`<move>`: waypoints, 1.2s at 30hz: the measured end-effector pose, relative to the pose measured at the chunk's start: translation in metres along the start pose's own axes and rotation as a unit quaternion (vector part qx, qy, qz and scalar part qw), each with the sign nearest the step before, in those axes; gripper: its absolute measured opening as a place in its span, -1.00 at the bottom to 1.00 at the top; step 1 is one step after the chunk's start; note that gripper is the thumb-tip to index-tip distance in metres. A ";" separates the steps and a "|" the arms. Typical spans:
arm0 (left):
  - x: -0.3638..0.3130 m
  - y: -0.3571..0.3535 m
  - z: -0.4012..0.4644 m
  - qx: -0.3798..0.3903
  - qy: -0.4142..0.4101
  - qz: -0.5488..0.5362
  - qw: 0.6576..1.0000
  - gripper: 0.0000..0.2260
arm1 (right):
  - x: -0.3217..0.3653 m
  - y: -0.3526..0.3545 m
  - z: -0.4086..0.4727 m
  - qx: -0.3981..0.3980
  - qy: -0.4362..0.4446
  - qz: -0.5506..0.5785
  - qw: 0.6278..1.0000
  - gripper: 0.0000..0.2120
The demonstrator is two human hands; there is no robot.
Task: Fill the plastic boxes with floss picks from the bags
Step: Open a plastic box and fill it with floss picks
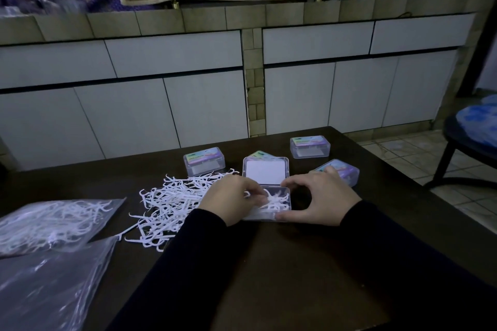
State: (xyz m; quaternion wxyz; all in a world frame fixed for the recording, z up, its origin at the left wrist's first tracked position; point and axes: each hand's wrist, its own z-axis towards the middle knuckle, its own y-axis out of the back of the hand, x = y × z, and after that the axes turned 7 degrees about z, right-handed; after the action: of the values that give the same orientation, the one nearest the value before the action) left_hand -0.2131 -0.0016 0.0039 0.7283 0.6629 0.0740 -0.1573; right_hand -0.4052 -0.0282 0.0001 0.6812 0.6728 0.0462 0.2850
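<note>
An open clear plastic box (pixel 282 205) lies on the dark table (pixel 295 263), its lid (pixel 265 170) raised behind it. White floss picks fill part of the box. My left hand (pixel 231 200) reaches into the box from the left, fingers pinching some picks. My right hand (pixel 320 197) grips the box's right side, thumb at the front corner and fingers curled over the back. A loose pile of floss picks (pixel 172 205) spreads to the left of the box. A plastic bag with picks (pixel 51 223) lies at the far left.
Closed labelled boxes stand behind: one (pixel 203 161) at the left, one (pixel 309 146) at the back right, one (pixel 341 169) behind my right hand, another partly hidden by the lid. An empty-looking bag (pixel 45 290) lies front left. A dark stool (pixel 468 148) stands right of the table.
</note>
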 end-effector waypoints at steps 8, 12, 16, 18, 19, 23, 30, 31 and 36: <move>-0.007 0.007 -0.002 0.020 -0.029 -0.005 0.999 -0.76 | -0.002 -0.001 0.000 -0.003 0.008 0.010 1.000 -0.27; -0.013 0.007 0.002 0.045 -0.043 0.009 0.998 -0.77 | -0.001 0.000 0.001 -0.002 0.007 0.009 1.000 -0.27; -0.014 0.009 0.004 0.053 -0.062 0.007 0.997 -0.70 | -0.001 0.000 0.001 0.001 0.005 0.004 1.000 -0.26; -0.012 0.010 0.004 0.039 -0.060 0.018 0.997 -0.73 | -0.001 0.000 0.001 -0.002 0.006 0.004 1.000 -0.26; -0.011 0.009 0.005 0.030 -0.056 0.023 0.998 -0.74 | -0.001 0.000 0.001 -0.002 0.005 0.005 1.000 -0.26; -0.006 0.006 0.005 -0.011 -0.050 -0.003 0.999 -0.76 | -0.001 0.001 0.000 0.000 0.004 0.004 1.000 -0.27; -0.003 0.010 0.003 0.029 -0.046 -0.024 0.998 -0.77 | 0.001 0.002 0.000 0.004 0.009 -0.002 1.000 -0.28; -0.002 0.010 0.003 0.040 -0.037 -0.008 0.998 -0.78 | 0.002 0.002 0.000 0.003 0.008 -0.003 1.000 -0.28; -0.006 0.007 0.005 0.019 -0.034 0.067 0.997 -0.80 | 0.003 0.003 -0.001 0.003 0.002 -0.009 1.000 -0.28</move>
State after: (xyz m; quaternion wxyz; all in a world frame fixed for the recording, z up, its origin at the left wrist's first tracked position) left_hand -0.2164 -0.0052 0.0130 0.7266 0.6743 0.0022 -0.1320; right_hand -0.4042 -0.0262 0.0038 0.6817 0.6740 0.0544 0.2794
